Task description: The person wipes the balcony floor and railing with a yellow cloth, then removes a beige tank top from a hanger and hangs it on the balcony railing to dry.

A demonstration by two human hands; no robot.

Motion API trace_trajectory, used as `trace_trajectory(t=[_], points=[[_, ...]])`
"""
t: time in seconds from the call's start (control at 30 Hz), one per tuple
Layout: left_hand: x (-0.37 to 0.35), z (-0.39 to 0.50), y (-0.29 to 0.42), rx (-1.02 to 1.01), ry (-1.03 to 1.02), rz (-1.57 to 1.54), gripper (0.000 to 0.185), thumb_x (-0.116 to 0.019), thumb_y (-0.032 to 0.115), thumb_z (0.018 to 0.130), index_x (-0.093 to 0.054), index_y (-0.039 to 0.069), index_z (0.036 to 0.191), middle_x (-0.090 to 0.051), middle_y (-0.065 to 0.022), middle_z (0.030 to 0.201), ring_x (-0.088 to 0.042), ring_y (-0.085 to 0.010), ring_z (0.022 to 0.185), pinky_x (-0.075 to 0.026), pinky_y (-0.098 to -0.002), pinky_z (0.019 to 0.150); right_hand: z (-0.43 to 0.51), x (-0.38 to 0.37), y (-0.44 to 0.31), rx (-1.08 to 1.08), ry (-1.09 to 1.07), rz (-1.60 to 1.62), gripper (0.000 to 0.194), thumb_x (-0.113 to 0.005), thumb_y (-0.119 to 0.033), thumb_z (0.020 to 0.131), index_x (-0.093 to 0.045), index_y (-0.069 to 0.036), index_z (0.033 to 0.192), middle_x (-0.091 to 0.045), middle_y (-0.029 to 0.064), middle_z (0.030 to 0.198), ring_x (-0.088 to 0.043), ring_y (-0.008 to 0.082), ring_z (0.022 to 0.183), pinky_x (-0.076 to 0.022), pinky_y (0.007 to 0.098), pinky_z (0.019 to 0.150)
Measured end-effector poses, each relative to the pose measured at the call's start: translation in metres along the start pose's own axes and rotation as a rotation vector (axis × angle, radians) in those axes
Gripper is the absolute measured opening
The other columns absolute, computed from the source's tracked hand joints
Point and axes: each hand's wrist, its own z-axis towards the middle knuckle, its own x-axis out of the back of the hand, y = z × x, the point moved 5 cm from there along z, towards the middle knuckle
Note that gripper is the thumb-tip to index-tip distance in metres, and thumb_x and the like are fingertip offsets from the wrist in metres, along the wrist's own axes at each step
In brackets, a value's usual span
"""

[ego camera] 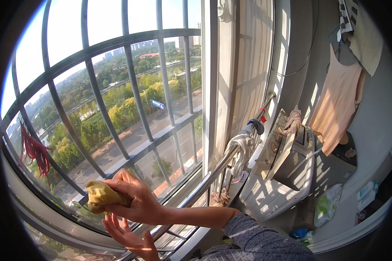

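Note:
My right hand (pixel 135 199) grips a bunched yellow cloth (pixel 99 197) in front of the window glass. Its arm, in a grey sleeve, reaches across from the lower right. Just below it, my left hand (pixel 130 236) is raised with its fingers apart and nothing in them. Its fingertips come close to the underside of the cloth; whether they touch it I cannot tell. Both hands are near a stainless steel rail (pixel 201 186) that runs diagonally beside the window. Behind the cloth stand the metal window bars (pixel 135 88).
Off-white cloth (pixel 243 151) hangs over the rail. A washing machine (pixel 264 195) stands to the right, with a wrung cloth (pixel 293 122) on top. A peach tank top (pixel 338 101) hangs beyond. Bottles (pixel 367 194) and a plastic bag (pixel 327 205) lie low at the right. Red strands (pixel 36 151) hang at the left.

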Motion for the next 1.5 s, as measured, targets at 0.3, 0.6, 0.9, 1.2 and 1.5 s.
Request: trace_trajectory(t=[0.3,0.6,0.9,1.2,1.5], points=[[-0.057,-0.001,-0.014,0.046,-0.132,-0.151,0.087,-0.07,0.051,0.076,-0.033,-0.001,0.136,-0.048,-0.0185,0.121,-0.052,-0.026,0.1,-0.045,-0.0394,0.08,-0.066,0.039,-0.023,-0.234,-0.052,-0.196,0.054,-0.074,-0.018,0.077,-0.057,0.003,0.124,-0.051,0.0135,0.097,-0.053,0.026,0.091,-0.0441,0.0354,0.08],[-0.08,-0.024,-0.009,0.299,-0.295,-0.401,0.077,-0.067,0.049,0.076,-0.038,-0.001,0.126,-0.05,-0.0154,0.106,-0.05,-0.022,0.08,-0.043,-0.0341,0.064,-0.102,0.078,-0.074,-0.347,-0.099,-0.394,0.064,-0.072,-0.021,0.083,-0.046,0.007,0.134,-0.049,0.0164,0.104,-0.055,0.03,0.089,-0.0461,0.0351,0.079],[-0.13,-0.084,0.034,0.657,-0.445,-0.782,0.067,-0.064,0.048,0.077,-0.042,-0.002,0.116,-0.052,-0.0123,0.091,-0.048,-0.018,0.06,-0.041,-0.0287,0.048,-0.111,0.128,-0.144,-0.036,-0.193,-0.509,0.063,-0.072,-0.018,0.081,-0.046,0.006,0.133,-0.052,0.0207,0.111,-0.055,0.0374,0.099,-0.0454,0.0425,0.086],[-0.226,-0.166,0.103,0.993,-0.521,-1.255,0.063,-0.061,0.045,0.077,-0.045,-0.003,0.114,-0.054,-0.0112,0.081,-0.048,-0.0163,0.05,-0.042,-0.0269,0.041,-0.138,0.302,-0.276,-0.097,0.102,-1.016,0.029,-0.064,-0.001,0.082,-0.066,0.0,0.111,-0.066,0.0144,0.098,-0.066,0.026,0.083,-0.0532,0.0332,0.074],[-0.327,-0.242,0.162,1.461,-1.155,-1.674,0.085,-0.073,0.044,0.08,-0.031,0.011,0.147,-0.056,-0.0133,0.107,-0.061,-0.0252,0.087,-0.053,-0.0381,0.077,-0.191,0.454,-0.358,0.05,0.65,-1.656,0.019,-0.069,0.004,0.081,-0.068,-0.003,0.099,-0.065,0.0051,0.088,-0.06,0.0126,0.071,-0.047,0.0256,0.06]])
